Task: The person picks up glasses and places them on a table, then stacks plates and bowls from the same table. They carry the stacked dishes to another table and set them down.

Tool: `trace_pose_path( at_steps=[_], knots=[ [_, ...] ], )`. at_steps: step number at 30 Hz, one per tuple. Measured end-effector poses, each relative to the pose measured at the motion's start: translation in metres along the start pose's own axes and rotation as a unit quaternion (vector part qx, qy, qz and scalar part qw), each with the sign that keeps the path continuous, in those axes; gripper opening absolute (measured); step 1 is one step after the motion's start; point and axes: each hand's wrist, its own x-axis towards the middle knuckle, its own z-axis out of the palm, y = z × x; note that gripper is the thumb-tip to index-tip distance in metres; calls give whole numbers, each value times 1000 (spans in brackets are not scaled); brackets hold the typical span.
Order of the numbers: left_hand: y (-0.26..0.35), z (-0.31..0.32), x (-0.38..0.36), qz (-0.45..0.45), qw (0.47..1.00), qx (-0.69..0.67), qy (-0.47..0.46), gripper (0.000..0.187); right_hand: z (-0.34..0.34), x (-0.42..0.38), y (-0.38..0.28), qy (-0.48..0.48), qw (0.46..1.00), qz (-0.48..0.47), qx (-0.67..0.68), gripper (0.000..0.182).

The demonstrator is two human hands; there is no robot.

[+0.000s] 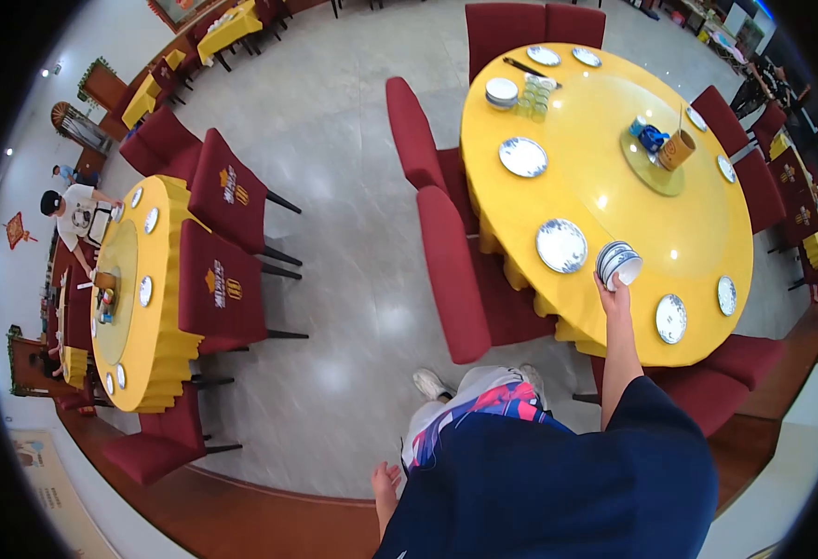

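Observation:
My right hand grips a stack of small white bowls with blue bands, tilted over the near side of a round table with a yellow cloth. To the left of the bowls lies a white plate with a blue pattern; another patterned plate is on their right. My left hand hangs low beside my body with nothing in it, its fingers loosely apart. Farther along the table stand another bowl stack and several glasses.
A glass turntable carries a brown container and a blue item. Red chairs surround the table. Left, a person stands at another yellow-covered table. Grey floor lies between the tables.

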Motion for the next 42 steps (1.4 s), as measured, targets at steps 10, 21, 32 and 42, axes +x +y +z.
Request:
trace_pose_path(
  at_steps=[10, 21, 32, 42],
  knots=[
    [220, -33, 79, 52, 995, 80, 34, 38, 109, -21, 88, 19, 997, 14, 79, 42],
    [479, 89, 167, 67, 973, 214, -56, 30, 185, 52, 179, 88, 984, -61, 145, 41],
    [691, 233, 233, 88, 944, 313, -66, 35, 325, 139, 205, 87, 962, -117, 229, 38],
    [797, 366, 302, 64, 892, 419, -158, 33, 460, 214, 238, 78, 957, -162, 228, 43]
  ],
)
